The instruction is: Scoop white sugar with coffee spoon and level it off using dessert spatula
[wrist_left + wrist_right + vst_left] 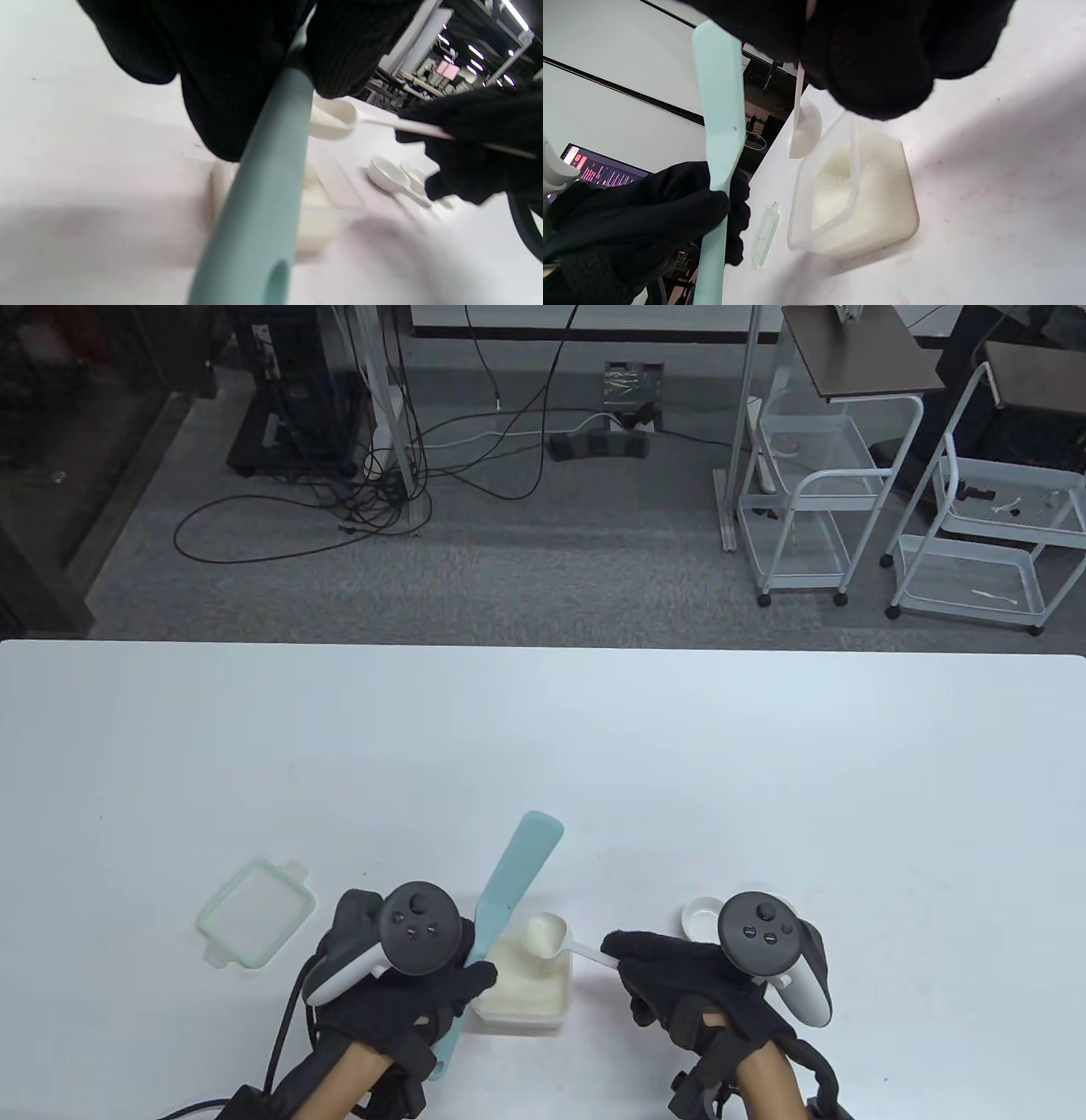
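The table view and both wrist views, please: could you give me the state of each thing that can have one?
Sugar container: open, lid off, holding white sugar.
Lid: off, lying flat on the table left of the container.
Coffee spoon: heaped with sugar, held above the container.
Dessert spatula: held, blade clear of the spoon.
Left hand: grips the spatula.
Right hand: pinches the spoon handle.

Teal spatula (512, 891), white spoon (551, 937) & sugar (522, 976), black gloves (679, 976).
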Available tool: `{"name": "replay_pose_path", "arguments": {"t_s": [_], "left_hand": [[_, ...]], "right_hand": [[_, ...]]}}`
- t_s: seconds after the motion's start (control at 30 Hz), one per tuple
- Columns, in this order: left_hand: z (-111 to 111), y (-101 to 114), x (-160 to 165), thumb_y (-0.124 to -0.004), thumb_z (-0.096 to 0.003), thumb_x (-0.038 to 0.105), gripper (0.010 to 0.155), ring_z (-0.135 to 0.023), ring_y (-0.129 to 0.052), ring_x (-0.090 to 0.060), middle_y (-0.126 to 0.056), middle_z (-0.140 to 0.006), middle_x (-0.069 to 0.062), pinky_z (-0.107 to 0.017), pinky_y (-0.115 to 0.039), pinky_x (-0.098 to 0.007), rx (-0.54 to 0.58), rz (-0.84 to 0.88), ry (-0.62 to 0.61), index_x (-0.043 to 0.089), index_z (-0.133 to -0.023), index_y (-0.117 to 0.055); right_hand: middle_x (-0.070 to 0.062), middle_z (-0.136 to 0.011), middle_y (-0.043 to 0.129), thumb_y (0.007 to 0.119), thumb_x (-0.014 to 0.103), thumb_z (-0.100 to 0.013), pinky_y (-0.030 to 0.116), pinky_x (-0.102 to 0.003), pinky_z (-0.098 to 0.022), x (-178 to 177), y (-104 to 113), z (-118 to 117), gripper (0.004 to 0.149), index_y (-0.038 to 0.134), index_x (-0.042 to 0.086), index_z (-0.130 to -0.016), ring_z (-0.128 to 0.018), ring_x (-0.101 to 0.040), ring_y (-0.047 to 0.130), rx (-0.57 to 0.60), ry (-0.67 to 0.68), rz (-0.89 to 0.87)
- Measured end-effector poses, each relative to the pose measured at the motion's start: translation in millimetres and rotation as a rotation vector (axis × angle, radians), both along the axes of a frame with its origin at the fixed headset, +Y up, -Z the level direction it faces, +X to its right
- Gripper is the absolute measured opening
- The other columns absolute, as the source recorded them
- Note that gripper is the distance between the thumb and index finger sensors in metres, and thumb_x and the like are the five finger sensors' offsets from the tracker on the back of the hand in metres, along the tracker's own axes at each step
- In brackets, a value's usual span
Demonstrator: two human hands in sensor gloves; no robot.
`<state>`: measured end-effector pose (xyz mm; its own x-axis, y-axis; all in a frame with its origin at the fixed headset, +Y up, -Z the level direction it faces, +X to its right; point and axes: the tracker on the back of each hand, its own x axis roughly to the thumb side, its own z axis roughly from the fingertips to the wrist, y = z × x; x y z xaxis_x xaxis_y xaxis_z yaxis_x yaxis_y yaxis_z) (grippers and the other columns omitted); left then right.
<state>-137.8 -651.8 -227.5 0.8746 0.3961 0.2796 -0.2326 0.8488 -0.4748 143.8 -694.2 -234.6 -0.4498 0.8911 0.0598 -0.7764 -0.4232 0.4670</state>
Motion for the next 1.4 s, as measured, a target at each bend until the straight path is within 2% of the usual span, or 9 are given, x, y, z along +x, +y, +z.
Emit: {"name": "replay_pose_path", "arguments": {"t_s": [0.17,0.57,1.03,1.4], "left_hand": [[5,-12,15,-0.083,-0.0614,0.044,0.055,-0.056,-0.111,-0.014,-0.101,-0.083,-0.007,-0.066,-0.081,-0.049,-0.090,-0.002,-0.065,0.006,-0.101,-0.086],[8,-21,24,-0.082,-0.0620,0.044,0.056,-0.055,-0.111,-0.014,-0.101,-0.082,-0.008,-0.066,-0.081,-0.050,-0.093,-0.057,-0.085,0.005,-0.101,-0.086],[-2,-22,7,-0.082,-0.0625,0.044,0.055,-0.055,-0.111,-0.014,-0.100,-0.082,-0.008,-0.066,-0.081,-0.049,-0.140,-0.140,-0.022,0.005,-0.101,-0.085],[-4,-24,3,-0.082,-0.0627,0.044,0.055,-0.056,-0.110,-0.015,-0.100,-0.082,-0.008,-0.067,-0.080,-0.050,-0.162,-0.176,-0.013,0.005,-0.101,-0.085]], "right_hand": [[-0.020,-0.066,0.089,0.072,0.015,-0.058,0.079,-0.060,-0.054,0,0,0,0.043,0.076,-0.006,-0.096,-0.043,-0.026,0.098,-0.008,0.003,0.001],[-0.020,-0.065,0.089,0.072,0.015,-0.058,0.079,-0.060,-0.054,0,-1,0,0.044,0.076,-0.008,-0.096,-0.043,-0.026,0.098,-0.035,0.007,-0.012],[-0.021,-0.066,0.089,0.071,0.014,-0.058,0.079,-0.060,-0.054,7,0,-1,0.044,0.075,-0.009,-0.096,-0.043,-0.026,0.098,-0.064,-0.008,-0.092],[-0.022,-0.066,0.089,0.072,0.014,-0.058,0.079,-0.061,-0.054,9,-2,0,0.044,0.075,-0.009,-0.096,-0.043,-0.027,0.098,-0.082,-0.014,-0.054]]}}
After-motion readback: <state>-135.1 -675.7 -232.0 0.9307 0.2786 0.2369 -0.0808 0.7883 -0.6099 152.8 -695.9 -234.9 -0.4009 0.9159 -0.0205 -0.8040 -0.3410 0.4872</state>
